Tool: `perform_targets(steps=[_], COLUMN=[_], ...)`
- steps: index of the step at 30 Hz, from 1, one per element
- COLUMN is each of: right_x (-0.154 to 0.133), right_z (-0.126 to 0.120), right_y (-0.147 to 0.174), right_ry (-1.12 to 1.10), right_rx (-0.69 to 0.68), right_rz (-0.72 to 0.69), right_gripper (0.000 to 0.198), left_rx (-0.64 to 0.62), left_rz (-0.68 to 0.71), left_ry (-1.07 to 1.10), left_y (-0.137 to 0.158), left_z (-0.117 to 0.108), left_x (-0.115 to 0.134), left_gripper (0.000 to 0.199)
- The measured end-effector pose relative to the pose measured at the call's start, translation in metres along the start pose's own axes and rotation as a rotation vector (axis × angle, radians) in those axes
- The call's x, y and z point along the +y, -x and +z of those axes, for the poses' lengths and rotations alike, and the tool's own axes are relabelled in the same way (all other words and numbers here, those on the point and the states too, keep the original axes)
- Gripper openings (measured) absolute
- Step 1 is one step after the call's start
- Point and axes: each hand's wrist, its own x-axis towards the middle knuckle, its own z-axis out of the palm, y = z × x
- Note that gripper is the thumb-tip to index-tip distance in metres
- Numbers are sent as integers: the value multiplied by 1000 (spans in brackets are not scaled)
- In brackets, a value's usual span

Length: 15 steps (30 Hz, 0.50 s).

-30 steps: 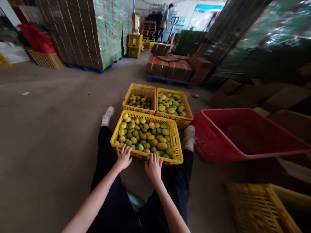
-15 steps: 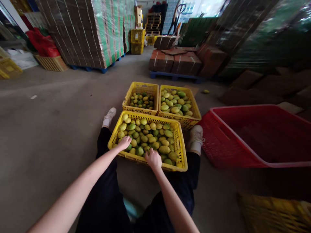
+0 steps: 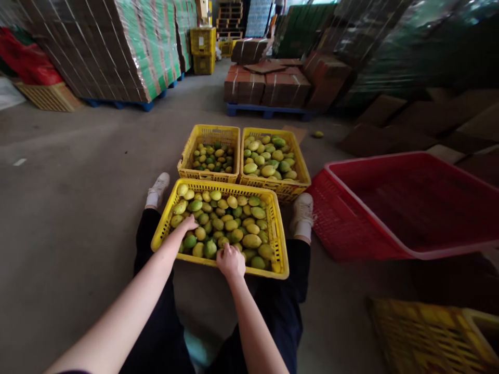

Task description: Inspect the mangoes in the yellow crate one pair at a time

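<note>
The left hand (image 3: 189,223), partly curled, rests among the yellow-green fruit (image 3: 231,225) at the left side of the front crate (image 3: 277,235), while the right hand (image 3: 232,261), bent inward, sits over that crate's near rim; whether either pinches a piece cannot be told. Beyond the front crate stand a left rear crate (image 3: 208,176) and a right rear crate (image 3: 285,193), with a red bin (image 3: 346,223) to its right. Light, single-piece handling would likely spare the skins.

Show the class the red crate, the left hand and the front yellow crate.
Red crate (image 3: 353,226), head view: left wall.
Left hand (image 3: 187,224), head view: back of hand.
Front yellow crate (image 3: 279,248), head view: right wall.
</note>
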Motion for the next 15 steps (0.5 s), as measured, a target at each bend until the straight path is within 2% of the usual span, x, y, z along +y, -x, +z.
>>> perform_targets(steps=[4, 8, 11, 15], right_x=[-1, -2, -3, -3], right_z=[-3, -6, -7, -10], right_y=[0, 1, 1, 1], right_ry=[-3, -5, -14, -70], right_rx=[-11, 4, 14, 23], right_rz=[14, 32, 37, 66], right_gripper=[26, 28, 27, 27], left_rx=[-43, 30, 86, 120], left_rz=[-80, -52, 24, 98], left_ry=[-51, -84, -62, 74], left_y=[12, 35, 49, 69], left_z=[0, -2, -21, -60], left_x=[5, 15, 25, 45], left_gripper=[61, 55, 44, 32])
